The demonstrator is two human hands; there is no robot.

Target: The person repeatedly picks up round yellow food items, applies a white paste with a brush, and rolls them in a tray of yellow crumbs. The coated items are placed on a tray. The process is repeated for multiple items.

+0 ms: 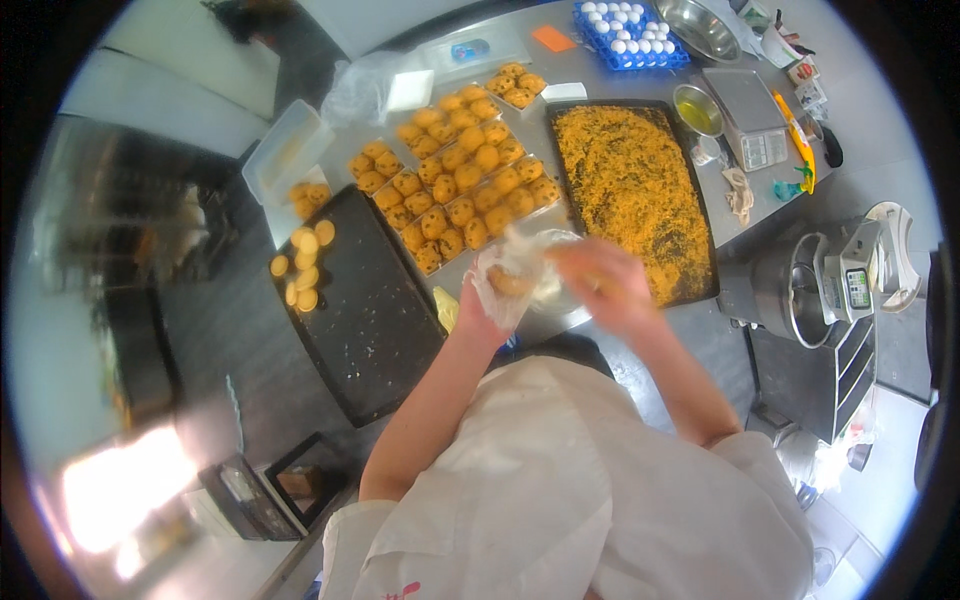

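My left hand (487, 307) wears or holds a thin clear plastic wrap, with a round brown pastry (510, 281) cupped in it. Close by on the right, my right hand (604, 285) is blurred, its fingers bent over a pale bowl (555, 289); whether it holds anything cannot be made out. Beyond the hands stand white trays filled with round, dark-flecked pastry balls (469, 176). A dark baking tray (634, 199) covered with orange-yellow shreds lies to the right. On the left, small pale yellow rounds (306, 259) sit at one end of another dark tray (367, 322).
A metal bowl of yellow liquid (697, 111), a scale (750, 112) and a blue carton of eggs (630, 36) stand at the back right. A stand mixer (832, 277) is at the right. A clear plastic tub (285, 150) stands at the table's left edge.
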